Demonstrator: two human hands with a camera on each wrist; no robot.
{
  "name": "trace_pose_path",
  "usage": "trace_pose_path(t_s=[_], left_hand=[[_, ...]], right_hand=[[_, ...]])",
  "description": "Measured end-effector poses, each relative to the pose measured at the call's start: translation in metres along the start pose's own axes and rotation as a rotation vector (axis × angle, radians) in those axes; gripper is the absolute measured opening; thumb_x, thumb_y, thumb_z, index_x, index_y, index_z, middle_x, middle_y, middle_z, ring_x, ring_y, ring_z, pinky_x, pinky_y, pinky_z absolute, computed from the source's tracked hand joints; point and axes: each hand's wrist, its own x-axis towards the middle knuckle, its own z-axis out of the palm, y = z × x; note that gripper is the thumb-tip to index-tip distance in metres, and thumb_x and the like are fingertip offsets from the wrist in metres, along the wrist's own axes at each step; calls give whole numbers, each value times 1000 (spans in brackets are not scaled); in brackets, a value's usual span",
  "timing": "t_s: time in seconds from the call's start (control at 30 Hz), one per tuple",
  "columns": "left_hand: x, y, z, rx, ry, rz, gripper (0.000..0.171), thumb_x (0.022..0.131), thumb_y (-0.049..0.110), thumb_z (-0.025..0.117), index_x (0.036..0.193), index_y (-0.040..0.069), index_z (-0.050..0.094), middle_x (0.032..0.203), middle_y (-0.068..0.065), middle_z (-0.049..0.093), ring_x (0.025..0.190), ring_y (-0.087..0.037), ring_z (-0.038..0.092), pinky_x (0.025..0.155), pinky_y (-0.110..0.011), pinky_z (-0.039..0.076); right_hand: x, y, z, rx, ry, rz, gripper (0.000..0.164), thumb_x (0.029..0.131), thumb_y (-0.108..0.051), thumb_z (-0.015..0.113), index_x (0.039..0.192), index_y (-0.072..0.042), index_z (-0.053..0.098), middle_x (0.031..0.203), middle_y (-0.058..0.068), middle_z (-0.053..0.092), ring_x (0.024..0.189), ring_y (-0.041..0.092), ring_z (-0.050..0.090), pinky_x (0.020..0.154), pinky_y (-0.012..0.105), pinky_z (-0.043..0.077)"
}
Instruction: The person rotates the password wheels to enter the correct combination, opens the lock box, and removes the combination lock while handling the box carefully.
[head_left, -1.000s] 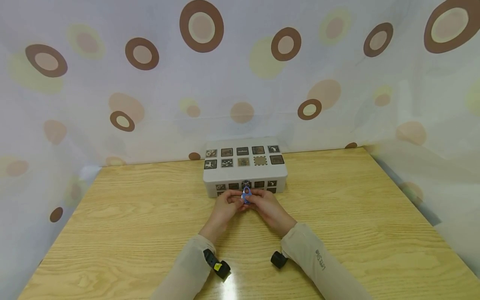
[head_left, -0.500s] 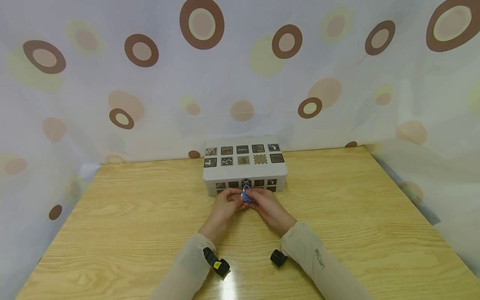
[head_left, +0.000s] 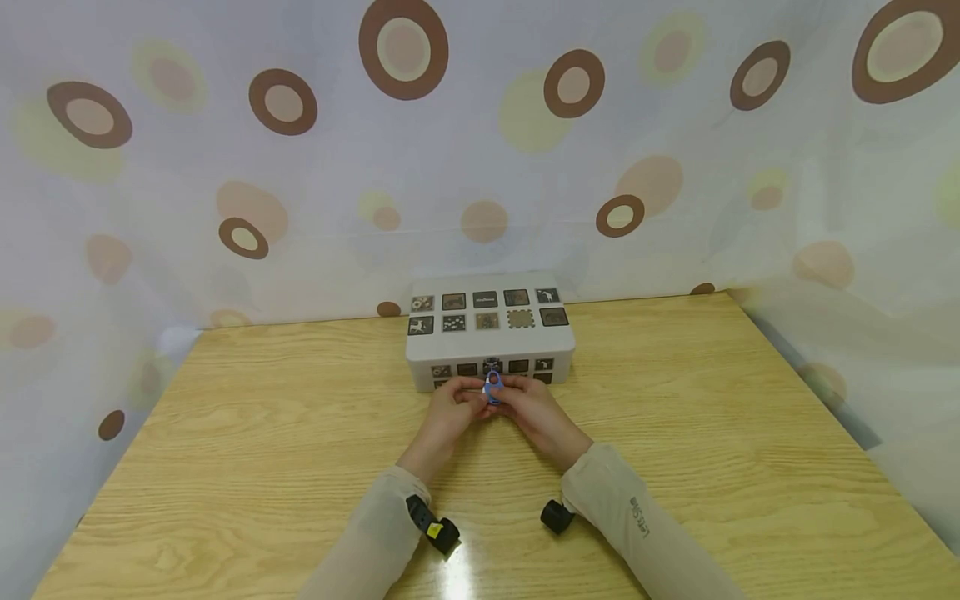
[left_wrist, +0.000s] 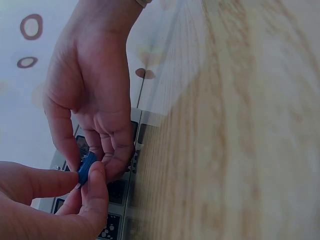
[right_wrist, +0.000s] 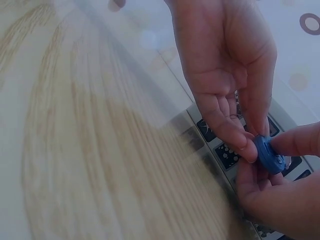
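A small blue padlock (head_left: 493, 390) with a looped shackle is at the metal clasp (head_left: 492, 364) on the front of a pale tin box (head_left: 491, 340). My left hand (head_left: 448, 417) pinches the padlock from the left. From the right, my right hand (head_left: 542, 417) pinches it too, thumb over its front. Both wrist views show the padlock close up, between the thumbs and fingertips of the two hands: the blue padlock (left_wrist: 87, 168) in the left one, the blue body (right_wrist: 270, 156) in the right one. Fingers cover part of the padlock.
The tin box, printed with dark picture squares, stands at the back of the wooden table (head_left: 285, 450), close to a white curtain (head_left: 480, 150) with brown and beige circles. Black wrist straps with cameras (head_left: 557, 517) sit on both sleeves.
Half a second ago the padlock was tipped, with the right thumb up near its shackle. Now its front faces up again with that thumb lower on it. The box stays put.
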Motion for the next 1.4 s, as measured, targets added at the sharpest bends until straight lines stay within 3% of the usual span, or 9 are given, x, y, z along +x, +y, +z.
trace_pose_path(t_s=[0.33, 0.7, 1.4], left_hand=[[2, -2, 0, 3, 3, -12, 25, 92, -13, 52, 116, -14, 52, 85, -12, 62, 70, -12, 63, 80, -35, 59], [1, 0, -1, 1, -2, -3, 26, 92, -11, 54, 117, -14, 51, 85, -12, 61, 71, -12, 62, 78, -33, 59], [2, -2, 0, -12, 2, -4, 23, 92, -11, 54, 115, -14, 52, 86, -14, 63, 72, -13, 65, 79, -34, 59]], right_hand=[[1, 2, -2, -10, 2, -7, 35, 96, 5, 50, 125, 21, 42, 115, 18, 50, 88, 9, 58, 78, 18, 52], [3, -1, 0, 29, 13, 49, 31, 100, -5, 46, 120, 19, 48, 100, 9, 56, 82, 10, 59, 76, 20, 54], [3, -3, -8, -24, -1, 4, 32, 98, -1, 43, 119, 23, 46, 104, 13, 54, 83, 9, 60, 76, 19, 54]])
